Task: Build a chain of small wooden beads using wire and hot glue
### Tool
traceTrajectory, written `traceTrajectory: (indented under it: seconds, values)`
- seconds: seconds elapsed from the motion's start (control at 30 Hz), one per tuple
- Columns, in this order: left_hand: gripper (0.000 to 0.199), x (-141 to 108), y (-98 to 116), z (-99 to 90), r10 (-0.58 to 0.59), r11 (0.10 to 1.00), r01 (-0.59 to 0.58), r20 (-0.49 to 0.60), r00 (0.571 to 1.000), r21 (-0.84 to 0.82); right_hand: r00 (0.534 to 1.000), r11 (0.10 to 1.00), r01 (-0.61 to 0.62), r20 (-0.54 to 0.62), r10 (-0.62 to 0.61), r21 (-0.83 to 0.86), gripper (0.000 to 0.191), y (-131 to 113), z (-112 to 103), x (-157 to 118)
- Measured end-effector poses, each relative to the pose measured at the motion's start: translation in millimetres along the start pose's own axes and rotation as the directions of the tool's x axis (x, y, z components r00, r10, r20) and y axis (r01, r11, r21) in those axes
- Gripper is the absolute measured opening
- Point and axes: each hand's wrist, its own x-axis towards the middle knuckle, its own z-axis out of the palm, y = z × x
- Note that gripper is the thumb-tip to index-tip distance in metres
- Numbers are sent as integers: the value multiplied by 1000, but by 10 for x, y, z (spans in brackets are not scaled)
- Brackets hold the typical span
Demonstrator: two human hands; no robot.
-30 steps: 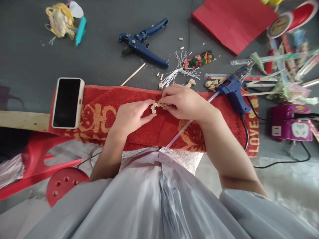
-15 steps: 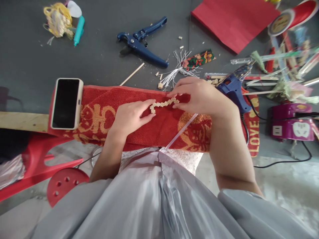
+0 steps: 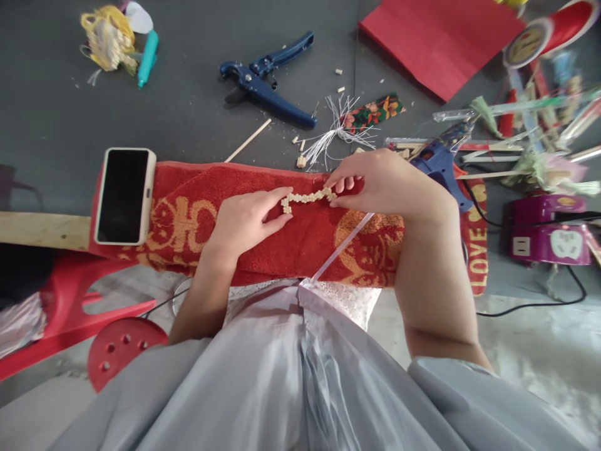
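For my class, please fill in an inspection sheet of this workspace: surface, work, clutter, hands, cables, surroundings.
Surface: grey table, with a red towel along its near edge.
Job's things: bent cream chain of small pieces, above the towel; whether it rests there is unclear.
Clutter: phone on the towel's left end; beyond the towel, blue cutter, red sheet and loose bits; blue glue gun, partly hidden.
Hands: left hand pinches the chain's left end, right hand its right end.
Cables: black cable below the purple box.
Surroundings: red stool top at lower left; co-workers: nothing seen.
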Motion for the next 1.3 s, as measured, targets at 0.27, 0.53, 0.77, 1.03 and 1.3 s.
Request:
traceTrajectory:
  seconds: [0.27, 0.53, 0.77, 1.03, 1.3]
  values:
    - [42, 2, -2, -3, 6, 1000, -6, -4, 1000, -5, 998, 998, -23, -49, 26, 60, 18, -9, -47, -40]
    - [43, 0, -10, -7, -5, 1000, 6, 5, 1000, -15, 986, 996, -72, -152, 64, -46, 20, -102, -120, -161]
    - [46, 59, 34, -47, -65, 998, 67, 100, 993, -14, 954, 952, -255, -205, 220, -168, 16, -653, 185, -266]
    - [51, 24, 68, -200, -34, 999, 33, 141, 989, 11, 874, 905, -424, -268, 405, -15, 11, -1062, 606, -277]
    - [33, 335, -87, -508, 97, 995, -94, 198, 975, -24, 791, 876, -481, -411, 452, 37, 15, -1162, 786, -253]
